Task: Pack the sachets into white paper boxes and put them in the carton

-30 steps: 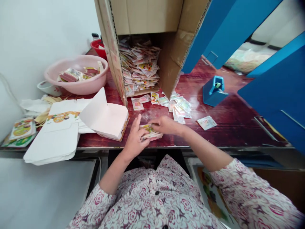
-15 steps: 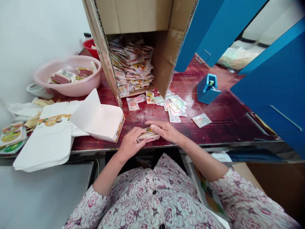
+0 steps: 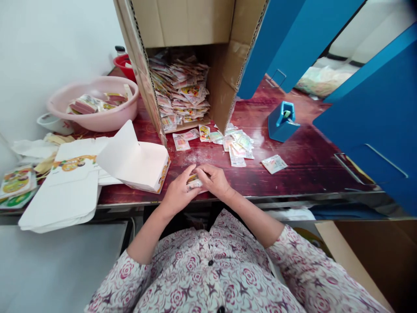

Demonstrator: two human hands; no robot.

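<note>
Near the table's front edge, my left hand (image 3: 178, 191) is closed round a stack of small packets (image 3: 194, 182). My right hand (image 3: 215, 180) is bent over the right side of the same stack, its fingers wrapped against it, and the fingertips of both hands nearly meet at the top. Most of the stack is hidden by the fingers. Left of my hands stands a white box (image 3: 143, 167) with its lid up. Beyond them, loose packets (image 3: 239, 145) lie on the dark red table (image 3: 302, 174).
A large cardboard box (image 3: 228, 74) full of packets stands open at the back. At left are a pink basin (image 3: 107, 119) and flat white cartons (image 3: 65, 191). A blue tape dispenser (image 3: 282, 124) and blue panels (image 3: 371, 121) are at right.
My right hand has moved left and curled in closer around the packet stack, nearer my left hand. My left hand's fingers have shifted up round the stack.
</note>
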